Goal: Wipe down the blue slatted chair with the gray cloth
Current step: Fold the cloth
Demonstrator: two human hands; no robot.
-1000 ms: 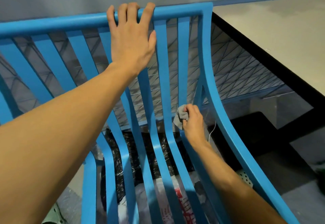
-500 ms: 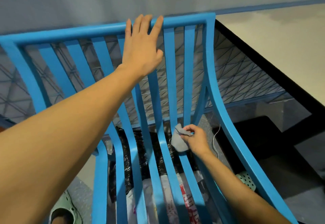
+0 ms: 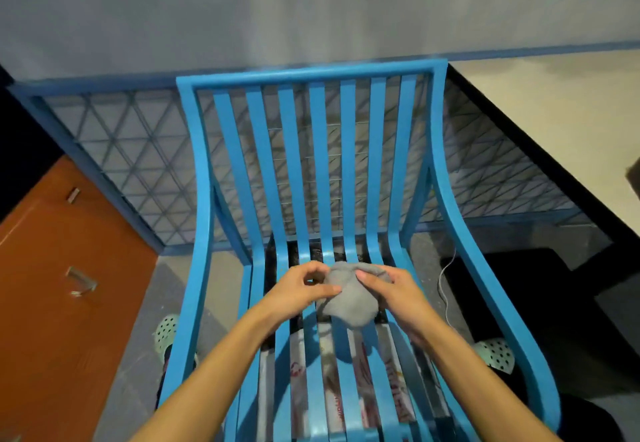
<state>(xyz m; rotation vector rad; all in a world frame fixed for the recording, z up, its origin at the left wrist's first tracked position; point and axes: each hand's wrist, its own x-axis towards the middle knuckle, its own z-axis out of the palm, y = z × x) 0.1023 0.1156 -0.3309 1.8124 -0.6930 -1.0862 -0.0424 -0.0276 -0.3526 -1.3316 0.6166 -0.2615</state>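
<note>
Hands meet over the seat of the blue slatted chair (image 3: pixel 311 74), close to the bend where the seat turns up into the backrest. Between them the bunched gray cloth (image 3: pixel 349 297) sits over the middle slats. The left hand (image 3: pixel 298 291) pinches its left edge with curled fingers, and the right hand (image 3: pixel 394 294) grips its right side. A white cable (image 3: pixel 446 278) trails just outside the chair's right frame.
</note>
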